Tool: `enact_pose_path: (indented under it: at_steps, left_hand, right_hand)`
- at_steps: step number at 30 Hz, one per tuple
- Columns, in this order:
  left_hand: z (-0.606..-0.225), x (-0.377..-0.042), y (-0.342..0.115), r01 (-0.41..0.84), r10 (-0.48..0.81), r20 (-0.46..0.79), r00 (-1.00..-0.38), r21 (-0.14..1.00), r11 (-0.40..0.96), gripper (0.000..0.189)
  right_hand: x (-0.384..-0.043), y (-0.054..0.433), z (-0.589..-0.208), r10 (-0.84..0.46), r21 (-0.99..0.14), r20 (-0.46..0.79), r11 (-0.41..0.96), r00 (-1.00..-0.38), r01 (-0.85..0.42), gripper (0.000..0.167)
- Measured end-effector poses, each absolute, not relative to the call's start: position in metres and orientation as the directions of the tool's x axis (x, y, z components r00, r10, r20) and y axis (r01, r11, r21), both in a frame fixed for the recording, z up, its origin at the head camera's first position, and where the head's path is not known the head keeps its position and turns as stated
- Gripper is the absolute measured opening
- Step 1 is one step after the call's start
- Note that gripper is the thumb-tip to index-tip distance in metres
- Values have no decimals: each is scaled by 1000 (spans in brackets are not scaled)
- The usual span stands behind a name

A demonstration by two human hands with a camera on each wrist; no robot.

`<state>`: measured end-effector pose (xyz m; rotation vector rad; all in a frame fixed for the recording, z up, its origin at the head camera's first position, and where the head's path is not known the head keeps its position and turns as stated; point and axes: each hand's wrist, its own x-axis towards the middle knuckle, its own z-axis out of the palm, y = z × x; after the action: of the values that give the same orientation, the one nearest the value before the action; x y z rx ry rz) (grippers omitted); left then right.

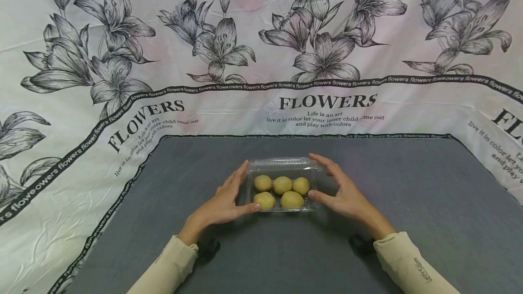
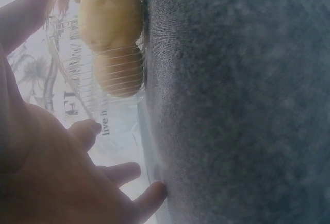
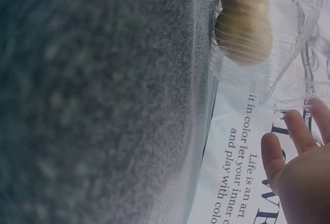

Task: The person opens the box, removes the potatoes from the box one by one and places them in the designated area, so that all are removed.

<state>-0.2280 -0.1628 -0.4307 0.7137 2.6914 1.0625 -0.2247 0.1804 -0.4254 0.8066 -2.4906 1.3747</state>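
Note:
A clear plastic box [image 1: 282,162] sits on the grey tabletop with several yellow potatoes [image 1: 282,185] inside. A slanted transparent edge, perhaps the lid's, shows in both wrist views; I cannot tell whether the lid is closed. At the box's left side is my left hand [image 1: 222,203], its thumb by the front left corner and its fingers reaching toward the back. My right hand [image 1: 347,196] is at the right side, thumb near the right-hand potatoes and index finger by the back right corner. Fingers of both hands look extended and spread.
The grey tabletop [image 1: 429,221] surrounds the box. Behind and beside it hangs a white cloth [image 1: 237,117] printed with flowers and lettering. Dark straps or devices [image 1: 208,249] sit under both wrists, beside light sleeves.

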Motion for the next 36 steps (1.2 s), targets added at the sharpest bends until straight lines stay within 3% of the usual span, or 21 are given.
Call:
enact_pose_path:
  at_steps: [17, 36]
  left_hand:
    - [-431, -229, -164, 379, 492, 26, -870, 673, 635, 115]
    - [-432, -229, -164, 375, 500, 10, -866, 674, 637, 95]
  right_hand:
    - [-233, 178, -421, -331, -779, 474, 275, -816, -564, 86]
    - [-245, 169, -416, -309, -801, 506, 177, -805, -572, 103]
